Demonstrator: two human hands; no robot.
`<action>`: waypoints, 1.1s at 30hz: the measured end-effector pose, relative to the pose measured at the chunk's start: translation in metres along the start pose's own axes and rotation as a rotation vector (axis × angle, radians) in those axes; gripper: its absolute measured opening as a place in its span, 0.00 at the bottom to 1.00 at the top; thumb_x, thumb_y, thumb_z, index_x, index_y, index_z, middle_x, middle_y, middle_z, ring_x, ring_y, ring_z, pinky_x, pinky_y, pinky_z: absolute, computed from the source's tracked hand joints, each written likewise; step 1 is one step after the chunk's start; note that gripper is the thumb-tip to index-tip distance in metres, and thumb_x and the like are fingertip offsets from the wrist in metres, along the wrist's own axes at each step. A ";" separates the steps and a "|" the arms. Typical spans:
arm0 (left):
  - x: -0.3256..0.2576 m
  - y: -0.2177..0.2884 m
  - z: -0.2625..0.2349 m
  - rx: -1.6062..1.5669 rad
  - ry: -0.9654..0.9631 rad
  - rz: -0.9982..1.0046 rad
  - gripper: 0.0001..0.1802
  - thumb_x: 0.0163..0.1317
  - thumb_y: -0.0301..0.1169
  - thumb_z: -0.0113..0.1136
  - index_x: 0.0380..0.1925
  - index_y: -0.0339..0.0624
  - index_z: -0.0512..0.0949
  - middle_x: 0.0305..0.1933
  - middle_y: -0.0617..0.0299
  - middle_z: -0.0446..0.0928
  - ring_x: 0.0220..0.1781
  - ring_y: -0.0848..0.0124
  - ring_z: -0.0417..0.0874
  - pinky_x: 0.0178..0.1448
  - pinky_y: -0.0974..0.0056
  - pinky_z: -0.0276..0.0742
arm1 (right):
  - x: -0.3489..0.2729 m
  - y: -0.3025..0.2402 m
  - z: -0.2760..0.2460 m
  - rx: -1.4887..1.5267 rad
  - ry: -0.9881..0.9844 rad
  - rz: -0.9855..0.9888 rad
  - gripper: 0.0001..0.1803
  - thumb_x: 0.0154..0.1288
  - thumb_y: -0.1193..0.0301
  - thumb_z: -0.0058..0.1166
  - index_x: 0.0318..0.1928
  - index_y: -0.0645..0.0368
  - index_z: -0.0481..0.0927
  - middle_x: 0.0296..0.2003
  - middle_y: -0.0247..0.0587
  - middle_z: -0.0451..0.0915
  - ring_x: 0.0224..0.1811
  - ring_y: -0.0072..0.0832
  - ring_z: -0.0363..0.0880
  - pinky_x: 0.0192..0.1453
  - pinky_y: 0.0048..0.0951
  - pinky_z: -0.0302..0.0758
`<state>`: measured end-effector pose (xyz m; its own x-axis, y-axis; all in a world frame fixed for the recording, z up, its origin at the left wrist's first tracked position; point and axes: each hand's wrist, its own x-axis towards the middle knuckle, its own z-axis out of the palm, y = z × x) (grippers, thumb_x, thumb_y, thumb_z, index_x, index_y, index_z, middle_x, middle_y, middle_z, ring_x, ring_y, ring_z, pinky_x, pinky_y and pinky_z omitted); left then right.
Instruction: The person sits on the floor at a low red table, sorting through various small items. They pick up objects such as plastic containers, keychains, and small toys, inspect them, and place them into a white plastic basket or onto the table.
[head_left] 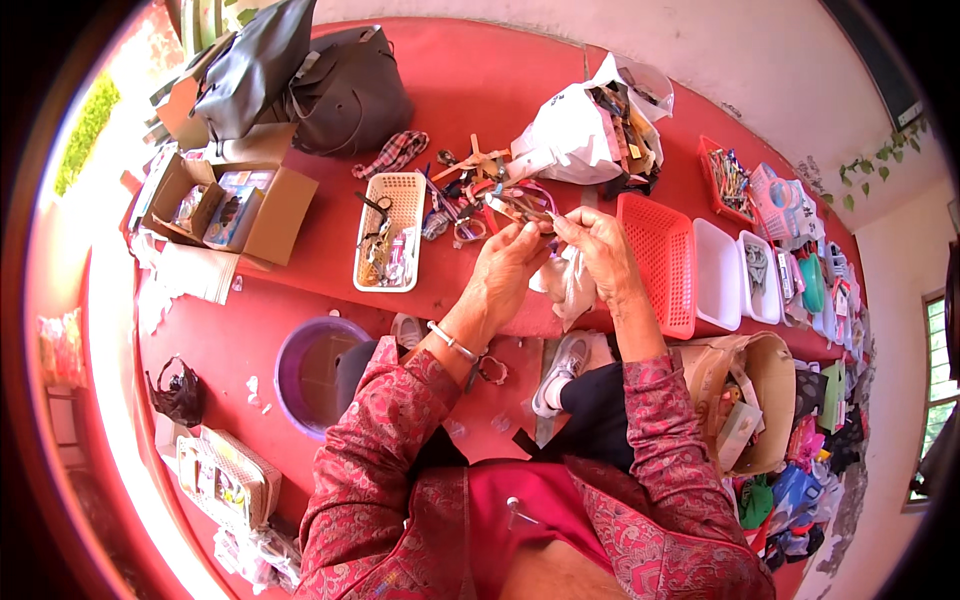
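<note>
Both of my hands are raised in front of me at the edge of a red-covered ledge, fingertips almost meeting. My left hand (pixel 503 268) is pinched closed around something small and thin that I cannot make out. With thumb and fingers closed, my right hand (pixel 600 252) pinches at the same spot, and a crumpled translucent plastic bag (pixel 570 290) hangs just below it. Just beyond my left hand lies a loose heap of coloured bands and straps (pixel 470 205). To its left stands a cream basket (pixel 403 188) with black-strapped items and small packets inside.
A white bag (pixel 572 135) of goods sits behind. An empty red basket (pixel 660 262) and white trays (pixel 716 275) line the right. At left are an open cardboard box (pixel 285 215), dark handbags (pixel 350 95) and a purple basin (pixel 290 375). A large carton (pixel 775 400) stands lower right.
</note>
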<state>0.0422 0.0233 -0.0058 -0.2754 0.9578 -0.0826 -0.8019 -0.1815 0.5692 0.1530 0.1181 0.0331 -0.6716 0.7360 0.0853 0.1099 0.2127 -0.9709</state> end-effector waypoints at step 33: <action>-0.067 0.006 -0.044 2.205 -0.534 -0.421 0.10 0.51 0.33 0.55 0.31 0.45 0.83 0.33 0.58 0.82 0.31 0.67 0.84 0.26 0.58 0.80 | 0.125 0.182 0.167 0.767 -0.256 0.767 0.15 0.61 0.62 0.52 0.42 0.60 0.76 0.22 0.35 0.73 0.21 0.28 0.73 0.31 0.33 0.75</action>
<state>0.0325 -0.0516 -0.0327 0.1061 0.8835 -0.4563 0.9442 0.0544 0.3248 -0.0332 0.1418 -0.1701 -0.7609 0.3293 -0.5591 0.1378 -0.7600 -0.6351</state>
